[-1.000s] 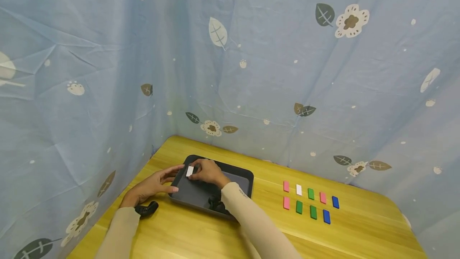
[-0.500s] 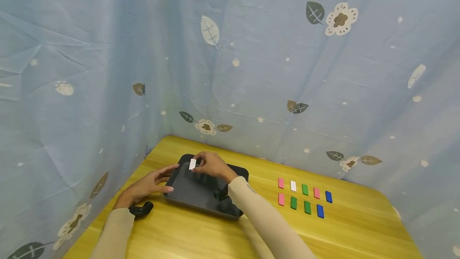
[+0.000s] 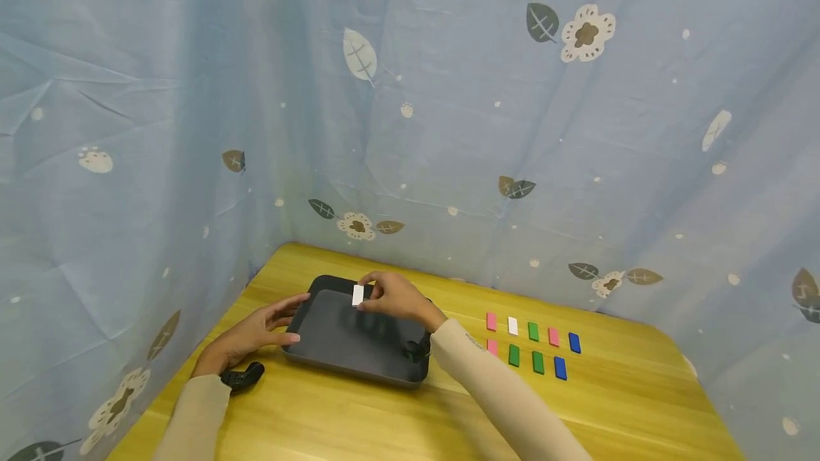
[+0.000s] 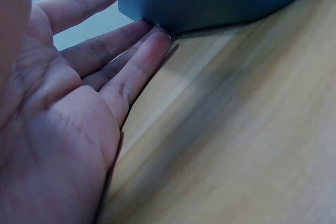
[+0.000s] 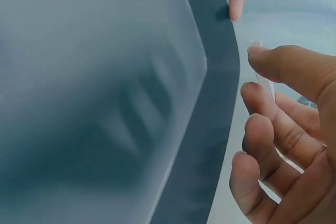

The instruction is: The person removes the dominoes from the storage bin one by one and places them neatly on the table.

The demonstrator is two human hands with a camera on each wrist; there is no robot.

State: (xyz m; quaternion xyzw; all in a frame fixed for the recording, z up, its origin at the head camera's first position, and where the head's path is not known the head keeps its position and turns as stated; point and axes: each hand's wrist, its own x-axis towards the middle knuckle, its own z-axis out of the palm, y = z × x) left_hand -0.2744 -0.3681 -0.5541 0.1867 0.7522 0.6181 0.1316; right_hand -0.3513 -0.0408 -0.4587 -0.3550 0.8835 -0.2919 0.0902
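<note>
My right hand point(image 3: 398, 297) pinches a small white block point(image 3: 358, 295) between thumb and fingers, above the far side of the dark grey baking tray point(image 3: 346, 340). In the right wrist view only a thin edge of the white block point(image 5: 266, 85) shows between the thumb and fingers, beyond the tray's rim point(image 5: 218, 77). The left hand point(image 3: 253, 333) rests against the tray's left end, its fingers loosely extended and the thumb near the front corner. Seen from the left wrist, its fingertips point(image 4: 152, 45) touch the tray's outer wall point(image 4: 210, 3) low down by the table.
On the wooden table point(image 3: 359, 418), right of the tray, small blocks lie in two rows: pink point(image 3: 491, 321), white point(image 3: 512, 326), green point(image 3: 538, 362) and blue point(image 3: 560, 368). A patterned blue curtain point(image 3: 448, 126) hangs behind and to the left. Each wrist wears a black device point(image 3: 243, 377).
The right hand has lifted the white block from the tray's far left corner and carried it right along the far side. My left hand stays at the tray. The head view has turned slightly right.
</note>
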